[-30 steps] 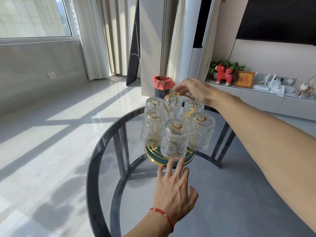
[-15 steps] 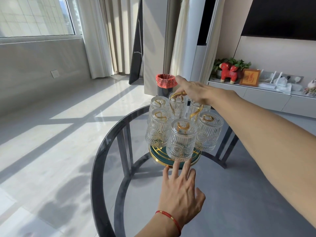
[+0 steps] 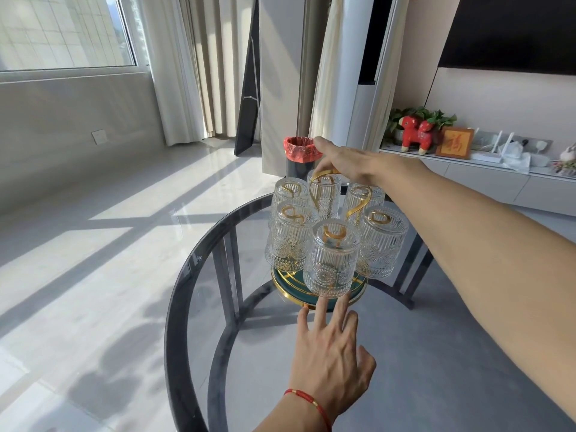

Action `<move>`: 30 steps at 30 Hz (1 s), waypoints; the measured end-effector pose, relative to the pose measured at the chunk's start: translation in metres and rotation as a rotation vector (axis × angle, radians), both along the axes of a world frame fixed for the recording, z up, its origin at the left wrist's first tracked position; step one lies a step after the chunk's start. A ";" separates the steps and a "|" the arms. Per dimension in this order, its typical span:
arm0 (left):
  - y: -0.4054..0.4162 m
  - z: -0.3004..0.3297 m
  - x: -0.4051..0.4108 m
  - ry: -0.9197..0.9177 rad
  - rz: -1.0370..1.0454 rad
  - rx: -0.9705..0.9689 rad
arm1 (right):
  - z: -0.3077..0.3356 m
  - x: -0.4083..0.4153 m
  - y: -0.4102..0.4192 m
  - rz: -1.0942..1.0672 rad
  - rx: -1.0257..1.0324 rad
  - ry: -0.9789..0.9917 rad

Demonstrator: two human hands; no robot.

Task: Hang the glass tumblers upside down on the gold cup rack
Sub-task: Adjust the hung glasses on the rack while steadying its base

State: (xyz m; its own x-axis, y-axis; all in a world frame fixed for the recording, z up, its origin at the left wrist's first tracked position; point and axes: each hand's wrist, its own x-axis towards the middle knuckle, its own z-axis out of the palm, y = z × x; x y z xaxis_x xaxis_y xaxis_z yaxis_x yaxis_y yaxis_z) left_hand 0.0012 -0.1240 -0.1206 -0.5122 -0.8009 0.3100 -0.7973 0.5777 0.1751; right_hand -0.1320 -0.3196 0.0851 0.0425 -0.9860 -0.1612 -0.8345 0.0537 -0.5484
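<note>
Though all six glass tumblers [image 3: 331, 256] already hang mouth-down on the gold cup rack [image 3: 318, 285], which stands on the round glass worktop [image 3: 199, 263], the load looks heavy, brittle and slick (ribbed walls help a little). The rack's top loop seems the sound place to take hold. The right hand [image 3: 346, 160] rests there, but I cannot tell whether its fingers clasp it. The left hand [image 3: 330, 357] is spread, fingers [image 3: 321, 310] reaching the base rim. The rear tumblers are partly masked.

Bright sun from window [image 3: 62, 29], long floor shadows (edges bend w/ wide-angle).
</note>
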 end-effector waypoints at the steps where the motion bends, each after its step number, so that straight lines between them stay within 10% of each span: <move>1: 0.000 0.000 0.000 -0.002 0.000 0.001 | 0.000 0.000 0.001 -0.005 -0.010 0.000; 30: 0.000 0.002 0.002 0.006 -0.014 0.016 | 0.002 -0.001 0.014 -0.004 -0.045 0.059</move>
State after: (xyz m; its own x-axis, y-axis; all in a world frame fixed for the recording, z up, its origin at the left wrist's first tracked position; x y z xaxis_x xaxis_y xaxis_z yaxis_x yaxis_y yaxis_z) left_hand 0.0028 -0.1236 -0.1183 -0.5215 -0.7986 0.3005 -0.7880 0.5858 0.1895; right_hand -0.1328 -0.3058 0.0869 0.0304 -0.9925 -0.1185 -0.8653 0.0333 -0.5002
